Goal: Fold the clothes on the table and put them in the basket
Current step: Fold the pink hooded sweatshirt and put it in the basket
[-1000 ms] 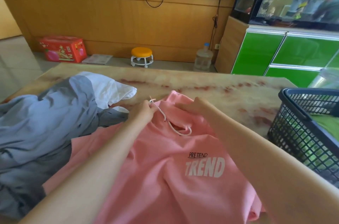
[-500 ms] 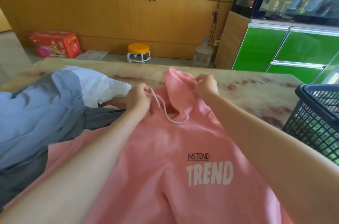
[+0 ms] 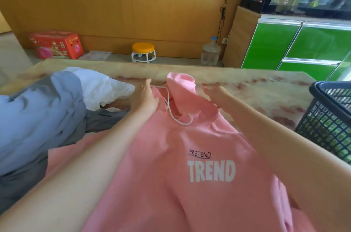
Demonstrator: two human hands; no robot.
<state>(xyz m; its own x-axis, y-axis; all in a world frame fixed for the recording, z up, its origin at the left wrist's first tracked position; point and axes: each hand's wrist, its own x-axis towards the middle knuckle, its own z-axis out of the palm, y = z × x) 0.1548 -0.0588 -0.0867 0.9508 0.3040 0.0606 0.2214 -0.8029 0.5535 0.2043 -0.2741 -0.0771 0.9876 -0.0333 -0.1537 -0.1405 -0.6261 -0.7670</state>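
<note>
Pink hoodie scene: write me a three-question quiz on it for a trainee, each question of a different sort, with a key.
1. True or false: the pink hoodie already lies in the basket.
2. Which word is printed large in white on the hoodie's chest? A) TREND B) BRAND C) SPORT
3. Fill in: as the person sees it, the grey clothes lie on the hoodie's ___ side.

Key: 1 false, it is spread on the table; 2 A; 3 left.
</note>
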